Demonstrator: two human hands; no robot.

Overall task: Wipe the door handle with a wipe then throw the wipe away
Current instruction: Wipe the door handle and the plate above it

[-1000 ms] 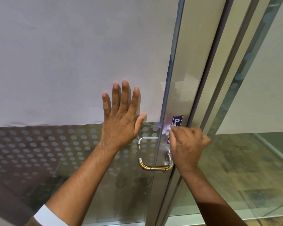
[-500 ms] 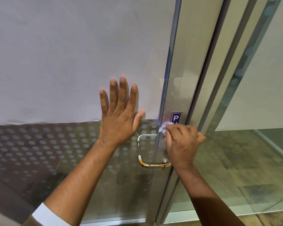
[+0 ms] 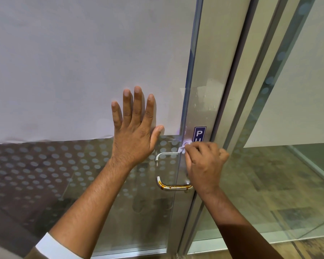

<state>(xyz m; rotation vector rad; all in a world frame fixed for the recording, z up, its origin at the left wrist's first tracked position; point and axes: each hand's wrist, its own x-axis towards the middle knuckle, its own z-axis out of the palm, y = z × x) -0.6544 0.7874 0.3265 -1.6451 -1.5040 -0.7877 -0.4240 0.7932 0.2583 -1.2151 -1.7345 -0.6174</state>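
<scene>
A metal U-shaped door handle (image 3: 173, 187) is fixed on the glass door; its lower bar carries a brown stain. My right hand (image 3: 204, 165) is closed around the upper part of the handle, hiding it, with a small white wipe (image 3: 183, 148) bunched under its fingers and poking out at the top left. My left hand (image 3: 135, 131) lies flat with fingers spread on the glass, just left of the handle, holding nothing.
The glass door (image 3: 82, 165) has white paper (image 3: 82, 62) over its upper half and a dotted film below. A blue sign (image 3: 200, 134) sits on the metal door frame (image 3: 211, 71). More glass panels stand to the right, with wooden floor (image 3: 307, 247) at the bottom.
My right hand with the wipe has slid slightly up the handle, uncovering more of the stained lower bar. My left hand stays flat on the glass.
</scene>
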